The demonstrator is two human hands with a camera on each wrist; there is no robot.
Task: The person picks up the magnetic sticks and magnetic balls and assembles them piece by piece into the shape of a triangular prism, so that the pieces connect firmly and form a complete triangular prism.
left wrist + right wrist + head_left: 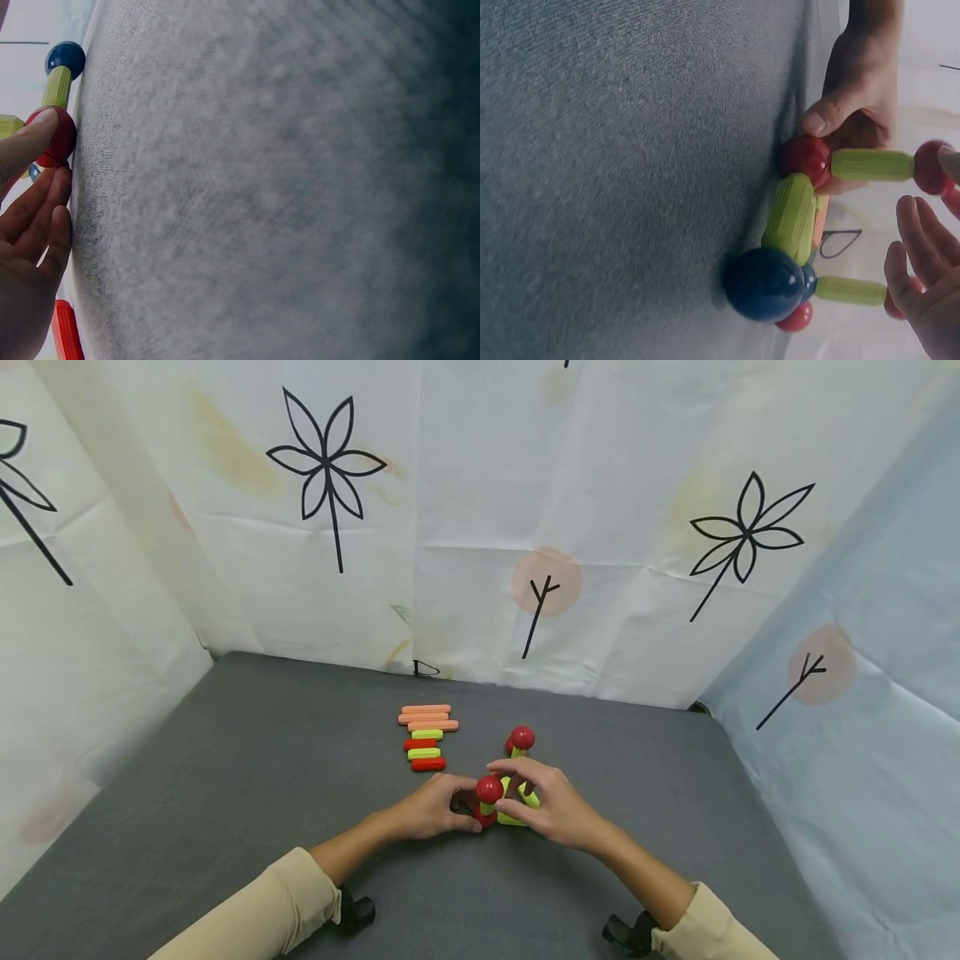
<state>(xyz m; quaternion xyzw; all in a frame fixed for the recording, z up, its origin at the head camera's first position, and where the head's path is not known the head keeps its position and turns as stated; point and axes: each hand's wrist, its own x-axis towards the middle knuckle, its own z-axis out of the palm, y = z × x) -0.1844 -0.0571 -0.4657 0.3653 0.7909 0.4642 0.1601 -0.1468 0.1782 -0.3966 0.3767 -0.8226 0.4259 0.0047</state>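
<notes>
Here, a ball-and-rod frame [504,793] stands on the grey table [225,793], its yellow-green uprights vertical and its base rods lying flat. The left hand [431,810] pinches a red base ball [54,136]; the right hand [551,806] curls over the frame's top. Behind and left of the frame lie seven spare rods [426,737]: three orange, two yellow-green, two red. Only the wrist views reveal the blue balls [765,283].
</notes>
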